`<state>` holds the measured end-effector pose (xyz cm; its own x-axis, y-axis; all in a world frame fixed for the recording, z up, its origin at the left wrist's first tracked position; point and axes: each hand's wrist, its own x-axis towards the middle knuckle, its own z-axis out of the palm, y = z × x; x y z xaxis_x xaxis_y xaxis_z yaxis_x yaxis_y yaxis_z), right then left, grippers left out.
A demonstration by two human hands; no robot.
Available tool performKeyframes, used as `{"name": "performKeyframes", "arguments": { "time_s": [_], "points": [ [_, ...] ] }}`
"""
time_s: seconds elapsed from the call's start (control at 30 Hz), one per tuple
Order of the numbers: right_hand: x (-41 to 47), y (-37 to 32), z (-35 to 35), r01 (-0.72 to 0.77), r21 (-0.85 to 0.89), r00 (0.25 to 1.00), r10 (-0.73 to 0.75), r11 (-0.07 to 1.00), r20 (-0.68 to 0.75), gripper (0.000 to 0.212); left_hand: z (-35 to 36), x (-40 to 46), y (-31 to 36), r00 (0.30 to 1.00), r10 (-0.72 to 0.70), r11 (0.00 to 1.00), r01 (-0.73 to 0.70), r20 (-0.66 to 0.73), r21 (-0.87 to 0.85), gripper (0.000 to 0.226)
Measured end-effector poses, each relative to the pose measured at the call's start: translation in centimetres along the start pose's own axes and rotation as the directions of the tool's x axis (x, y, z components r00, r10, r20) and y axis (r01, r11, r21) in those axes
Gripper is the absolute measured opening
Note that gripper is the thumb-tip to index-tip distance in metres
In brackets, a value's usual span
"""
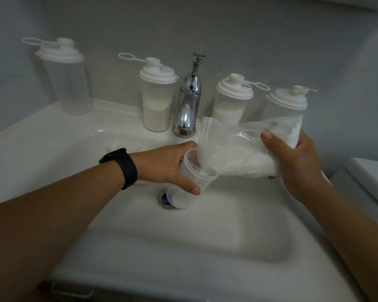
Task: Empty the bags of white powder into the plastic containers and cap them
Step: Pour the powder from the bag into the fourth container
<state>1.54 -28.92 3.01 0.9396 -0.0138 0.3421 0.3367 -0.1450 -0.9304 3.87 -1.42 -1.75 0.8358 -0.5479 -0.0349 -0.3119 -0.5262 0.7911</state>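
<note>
A: What is the left hand (pixel 162 165) doing?

B: Its forearm reaches in from the lower left, a dark wristband (pixel 121 167) on the wrist. The grip is clamped on an uncapped plastic container (pixel 189 186), fingers wrapped behind it and thumb across the front. The container tilts, its mouth up toward the right and its base down over the sink drain (pixel 165 198).

A: And to the right of that grip?

B: The right hand (pixel 292 162) comes in from the lower right, its grip closed round the fat end of a clear bag of white powder (pixel 238 155), thumb on top and fingers beneath. The bag's long axis lies nearly level, sloping down to the left, and its open mouth sits in the container's rim.

A: How much room is there?

B: Both hands hover over the white sink basin (pixel 183 236), with open basin below and toward the viewer. Behind the grips, along the back ledge, stand four capped containers: one far left (pixel 66 83), one (pixel 157 99) just left of the chrome faucet (pixel 188 105), and two on the right (pixel 230 101) (pixel 286 103), the last directly behind the bag. The two beside the faucet show powder inside.
</note>
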Motion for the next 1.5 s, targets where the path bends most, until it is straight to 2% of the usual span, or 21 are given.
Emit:
{"name": "performKeyframes", "arguments": {
  "time_s": [0.7,0.97,1.5],
  "points": [
    [0.02,0.38,0.04,0.019,0.002,1.000,-0.019,1.000,0.000,0.032,-0.05,0.01,-0.01,1.000,0.010,1.000,-0.010,0.009,-0.004,0.090],
    [-0.02,0.12,0.04,0.031,0.002,0.999,-0.031,1.000,-0.012,0.023,-0.05,0.02,-0.05,1.000,0.009,1.000,-0.009,0.001,-0.005,0.088],
    [-0.15,0.06,0.09,0.020,-0.009,1.000,-0.020,1.000,-0.007,0.028,-0.09,0.09,-0.08,1.000,0.013,1.000,-0.013,0.005,0.001,0.089]
  ]
}}
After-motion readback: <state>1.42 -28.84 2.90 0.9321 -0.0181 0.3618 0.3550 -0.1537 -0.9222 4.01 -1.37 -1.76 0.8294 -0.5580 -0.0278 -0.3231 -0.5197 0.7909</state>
